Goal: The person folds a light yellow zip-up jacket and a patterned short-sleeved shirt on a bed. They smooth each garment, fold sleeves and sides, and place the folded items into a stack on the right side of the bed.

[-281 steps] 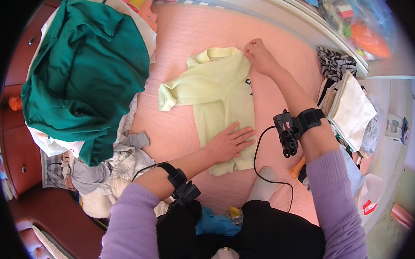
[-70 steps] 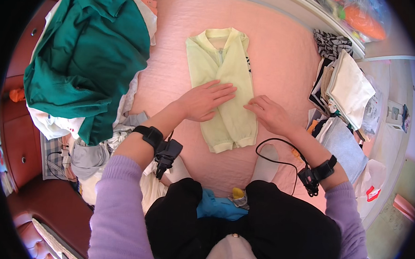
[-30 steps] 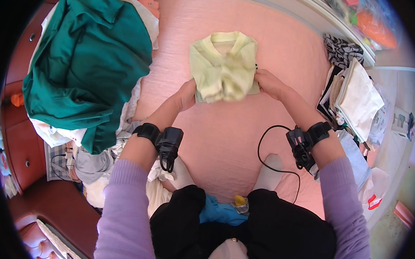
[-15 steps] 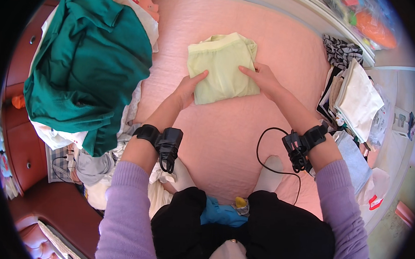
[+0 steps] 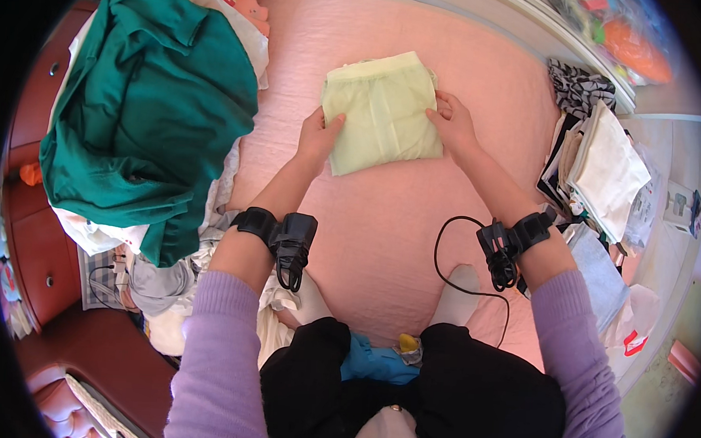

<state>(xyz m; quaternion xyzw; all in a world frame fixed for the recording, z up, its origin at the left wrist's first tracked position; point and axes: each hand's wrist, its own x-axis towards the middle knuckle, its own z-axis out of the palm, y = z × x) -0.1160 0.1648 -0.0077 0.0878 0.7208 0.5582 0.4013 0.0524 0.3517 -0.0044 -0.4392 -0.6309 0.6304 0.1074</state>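
A pale yellow-green pair of underpants [image 5: 381,113] lies folded on the pink bed sheet [image 5: 366,220], its ribbed waistband on the far side. My left hand [image 5: 320,134] grips the left edge, thumb on top and fingers partly hidden by the cloth. At the right edge, my right hand [image 5: 454,123] has its thumb on the fabric and its fingers bent beside the upper corner. A little more cloth peeks out behind that corner.
On the left rises a big heap of clothes topped by a dark green garment [image 5: 158,106]. Folded clothes with a white piece [image 5: 611,165] on top stack up at the right. A black cable [image 5: 444,248] loops from the device on my right forearm. Red-brown drawers [image 5: 44,235] stand far left.
The far layer of the underpants now lies more neatly under the waistband. My left hand has moved slightly up and right; my right hand has shifted right, its fingers now visible outside the edge.
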